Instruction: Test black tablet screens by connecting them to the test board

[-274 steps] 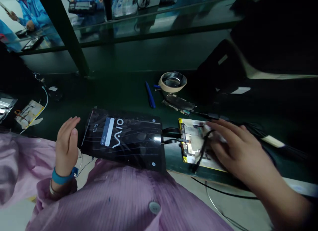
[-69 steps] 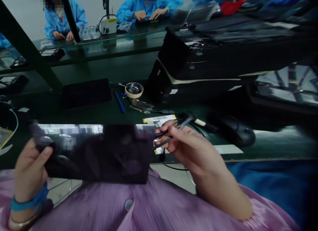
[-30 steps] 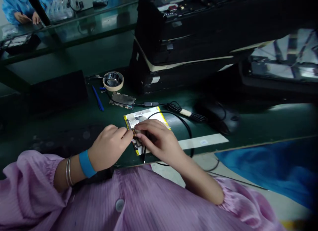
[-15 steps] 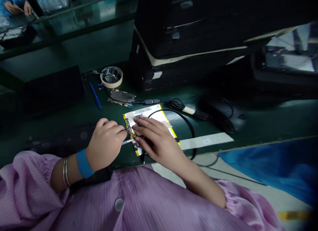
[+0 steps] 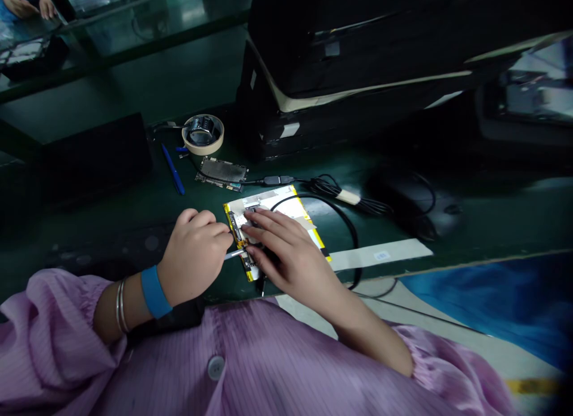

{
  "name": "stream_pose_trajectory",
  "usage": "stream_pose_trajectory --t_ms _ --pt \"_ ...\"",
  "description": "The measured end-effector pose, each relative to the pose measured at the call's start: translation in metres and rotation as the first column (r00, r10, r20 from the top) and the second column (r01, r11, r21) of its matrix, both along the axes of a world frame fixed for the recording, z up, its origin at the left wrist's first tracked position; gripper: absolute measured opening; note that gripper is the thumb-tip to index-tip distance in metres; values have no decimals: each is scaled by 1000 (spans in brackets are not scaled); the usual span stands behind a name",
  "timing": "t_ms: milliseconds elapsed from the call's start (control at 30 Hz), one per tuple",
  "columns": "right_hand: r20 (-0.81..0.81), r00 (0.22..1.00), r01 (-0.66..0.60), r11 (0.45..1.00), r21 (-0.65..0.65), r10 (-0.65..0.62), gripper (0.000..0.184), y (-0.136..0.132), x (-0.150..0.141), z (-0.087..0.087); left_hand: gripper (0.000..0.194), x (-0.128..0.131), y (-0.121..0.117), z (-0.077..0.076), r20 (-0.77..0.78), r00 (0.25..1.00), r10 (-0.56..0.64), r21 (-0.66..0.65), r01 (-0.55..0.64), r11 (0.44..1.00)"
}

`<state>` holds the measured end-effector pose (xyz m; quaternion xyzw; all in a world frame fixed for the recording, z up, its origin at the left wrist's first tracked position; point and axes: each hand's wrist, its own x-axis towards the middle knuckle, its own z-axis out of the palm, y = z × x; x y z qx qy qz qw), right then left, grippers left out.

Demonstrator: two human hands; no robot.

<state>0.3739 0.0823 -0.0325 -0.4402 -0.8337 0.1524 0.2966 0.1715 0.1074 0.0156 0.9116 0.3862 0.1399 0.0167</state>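
A flat, white, battery-like pack (image 5: 289,206) with yellow-taped edges lies on the green bench in front of me. A narrow circuit strip (image 5: 234,225) runs along its left edge. My left hand (image 5: 194,255), with a blue band at the wrist, is closed around a slim silver metal tool (image 5: 235,253). The tool's end meets the strip; its exact kind is hidden by my fingers. Resting across the pack, my right hand (image 5: 290,249) has its fingers stretched out, the thumb close to the tool's end.
Behind are a circuit board (image 5: 221,172), a blue pen (image 5: 172,169) and a tape roll (image 5: 220,135). A bundled black cable (image 5: 331,192) loops right of the pack. Black boxes (image 5: 277,129), a mouse (image 5: 403,204) and a pale strip (image 5: 380,255) are also there. Another person's hands (image 5: 27,7) show top left.
The whole view has shifted slightly, so the bench items sit a little further right. Both hands keep nearly the same pose on the pack and tool.
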Motion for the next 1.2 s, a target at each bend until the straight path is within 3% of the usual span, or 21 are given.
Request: stream_pose_trajectory --t_ms 267,467,633,833,900,1033,1133,1200 --pt "-24 1000 -13 999 44 14 25 0 1 -3 22 -1 2 -3 15 1000 -16 -76 17 997" --pt "-40 998 -56 997 45 58 25 0 1 -2 14 2 8 -4 73 993 91 -258 -70 964" --pt "75 989 -137 987 88 131 30 1 3 -3 14 5 7 -5 72 980 183 -364 -145 920" --pt "204 967 -170 982 84 150 36 3 3 2 12 5 7 -6 51 983 176 -407 -141 902" --pt "156 983 -113 990 81 99 32 10 6 3 13 4 8 -4 29 984 174 -400 -148 904" --pt "175 962 173 962 211 -212 32 30 16 0 9 3 7 2 1 997 78 -310 -74 948" --pt "221 951 169 963 212 -215 33 35 20 -4 15 4 2 4 1 999 -50 -234 49 971" --pt "169 969 152 973 176 -182 32 32 18 -2 16 5 0 5 6 997 -72 -249 71 966"
